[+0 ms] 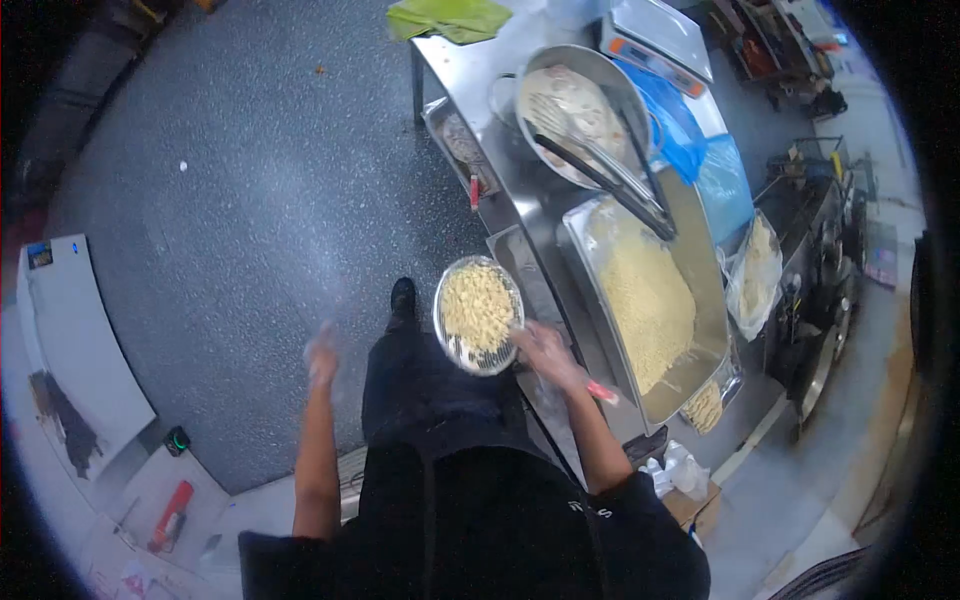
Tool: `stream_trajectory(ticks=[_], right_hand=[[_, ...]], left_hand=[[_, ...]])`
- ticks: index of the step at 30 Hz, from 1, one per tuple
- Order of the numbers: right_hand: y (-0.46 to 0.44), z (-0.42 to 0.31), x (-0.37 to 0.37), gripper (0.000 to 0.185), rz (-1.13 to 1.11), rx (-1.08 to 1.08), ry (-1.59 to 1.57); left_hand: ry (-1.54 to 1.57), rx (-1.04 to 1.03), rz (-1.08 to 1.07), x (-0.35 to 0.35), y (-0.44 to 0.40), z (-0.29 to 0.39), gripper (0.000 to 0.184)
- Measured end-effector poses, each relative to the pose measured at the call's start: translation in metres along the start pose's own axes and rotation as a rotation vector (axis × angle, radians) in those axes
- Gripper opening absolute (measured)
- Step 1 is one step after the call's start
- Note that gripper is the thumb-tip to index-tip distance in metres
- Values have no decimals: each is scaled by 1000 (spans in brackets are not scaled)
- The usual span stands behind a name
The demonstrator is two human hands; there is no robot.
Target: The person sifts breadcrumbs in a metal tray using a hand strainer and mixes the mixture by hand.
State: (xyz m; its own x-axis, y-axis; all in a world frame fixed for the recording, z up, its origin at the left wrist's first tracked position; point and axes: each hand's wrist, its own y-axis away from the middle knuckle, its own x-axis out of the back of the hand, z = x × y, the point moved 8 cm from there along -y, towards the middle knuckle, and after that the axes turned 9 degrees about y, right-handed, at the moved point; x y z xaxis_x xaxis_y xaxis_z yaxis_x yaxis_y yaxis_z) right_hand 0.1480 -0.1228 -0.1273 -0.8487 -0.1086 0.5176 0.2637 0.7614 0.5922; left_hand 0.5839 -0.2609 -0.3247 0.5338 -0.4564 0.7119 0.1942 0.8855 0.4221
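My right hand (pixel 547 354) grips the edge of a round, silvery foil pan (pixel 462 358) with a ribbed bottom, held in front of my body. Small pale yellow chunks (pixel 476 303) fill most of it; what food they are I cannot make out. A red and white band circles my right wrist. Out to the side over the floor is my left hand (pixel 322 356), smeared by motion, its fingers unclear. Just right of the foil pan, a deep rectangular metal pan (pixel 712 362) contains pale yellow crumbs (pixel 648 300).
On the steel table (pixel 495 150) stands a large pot (pixel 632 95) with whitish contents, a whisk and black-handled tongs across it. Behind are a scale (pixel 655 45) and blue plastic bags (pixel 725 190). A green cloth (pixel 450 18) lies at the far corner. Grey speckled floor (pixel 250 200) stretches left.
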Motion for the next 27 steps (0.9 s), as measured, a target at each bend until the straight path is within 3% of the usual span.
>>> stream_trajectory(ticks=[2,3,4,6,7,9,11,15,20,22,27], right_hand=[[-54,38,-41,29,-118,-181,15],[-83,38,-40,30,-45,-217,41],[-111,40,-42,30,27,-254,61],[-170,48,-44,30,175,-321,105],[-203,58,-42,30,255,-344,131],[-268,82,-36,29,451,-381,199],[-323,109,-29,29,636,-409,261],[-402,145,-21,30,879,-412,371],[-454,157,-14,35,936,-314,527],[-460,158,0,31,1061,-322,273],[-463,132,0,27,841,-401,410]], left_hand=[[-277,276,-316,25,69,-77,35],[-502,227,-344,17,109,-163,31],[-260,129,5,34,171,-232,31],[-389,367,-253,37,268,-327,38],[-303,580,-352,37,300,-331,38],[-75,925,-350,19,329,-311,38],[81,1066,-300,-8,335,-285,38],[260,1106,-246,-54,314,-240,38],[366,1113,-228,-74,298,-216,38],[394,1110,-223,-79,289,-210,38],[437,1052,-217,-85,253,-198,38]])
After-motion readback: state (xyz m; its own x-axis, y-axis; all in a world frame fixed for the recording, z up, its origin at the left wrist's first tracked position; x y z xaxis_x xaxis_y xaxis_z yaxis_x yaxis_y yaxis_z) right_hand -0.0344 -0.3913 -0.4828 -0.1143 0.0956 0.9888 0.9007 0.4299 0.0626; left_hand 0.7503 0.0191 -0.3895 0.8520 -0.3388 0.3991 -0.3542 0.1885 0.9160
